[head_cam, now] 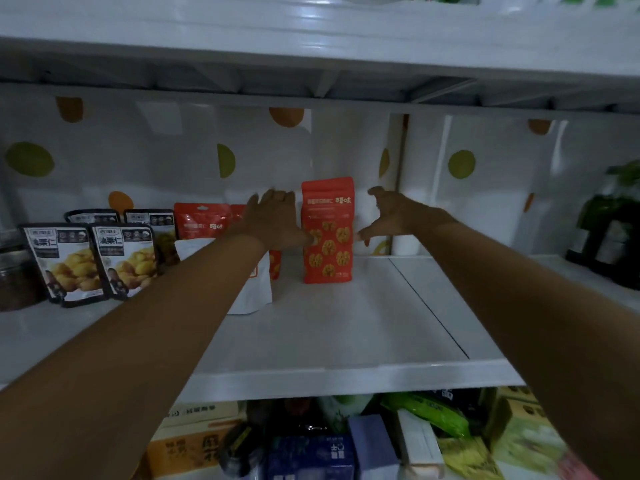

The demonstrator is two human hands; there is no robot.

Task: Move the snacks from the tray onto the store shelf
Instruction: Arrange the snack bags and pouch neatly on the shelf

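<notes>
A red walnut snack bag [327, 233] stands upright on the white shelf [346, 327], near the back. My left hand [277, 220] lies flat against the bag's left side, fingers straight, thumb touching its front. My right hand [389, 213] hovers just right of the bag with fingers spread and loosely bent, a small gap between thumb and bag. More red bags [202, 220] and a white pouch [252, 289] stand to the left, partly hidden by my left forearm.
Black chestnut bags [93, 261] line the shelf's left part, with a dark jar [17, 282] at the far left. Dark bottles [609, 244] stand at the right. Below the shelf sit several boxes and packets [311, 445]. Another shelf board [311, 57] hangs overhead.
</notes>
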